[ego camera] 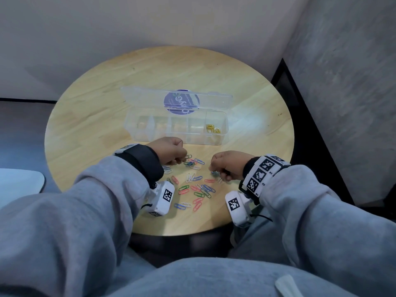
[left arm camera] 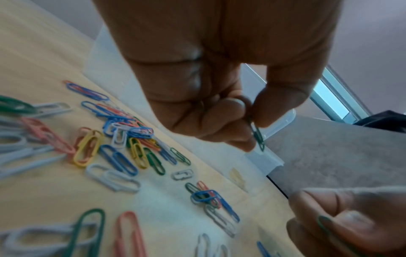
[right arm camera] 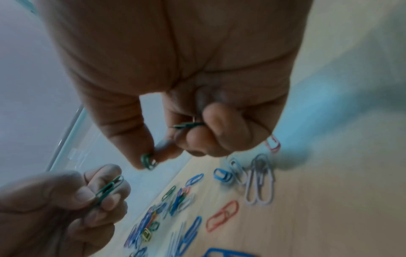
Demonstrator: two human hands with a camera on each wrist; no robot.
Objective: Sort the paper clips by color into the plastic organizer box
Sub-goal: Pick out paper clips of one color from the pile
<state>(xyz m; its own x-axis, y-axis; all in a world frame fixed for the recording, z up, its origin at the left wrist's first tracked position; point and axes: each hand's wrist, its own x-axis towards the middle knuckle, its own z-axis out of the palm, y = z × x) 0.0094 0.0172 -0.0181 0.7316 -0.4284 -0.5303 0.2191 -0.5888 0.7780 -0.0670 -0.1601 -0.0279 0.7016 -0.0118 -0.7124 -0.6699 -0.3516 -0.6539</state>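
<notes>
A clear plastic organizer box (ego camera: 177, 133) lies open on the round wooden table (ego camera: 246, 86), with yellow clips (ego camera: 212, 128) in its rightmost compartment. Loose paper clips (ego camera: 198, 190) in several colours are scattered in front of it. My left hand (ego camera: 171, 152) hovers over the pile's far left and pinches a green clip (left arm camera: 256, 133) between thumb and fingers. My right hand (ego camera: 227, 166) hovers at the pile's right. It pinches a green clip (right arm camera: 148, 161) at its fingertips and holds another green clip (right arm camera: 186, 125) in its curled fingers.
The box lid (ego camera: 177, 97) with a purple round sticker stands open behind the compartments. A wall runs close behind the table, and a grey wall rises at the right. My lap lies below the table's near edge.
</notes>
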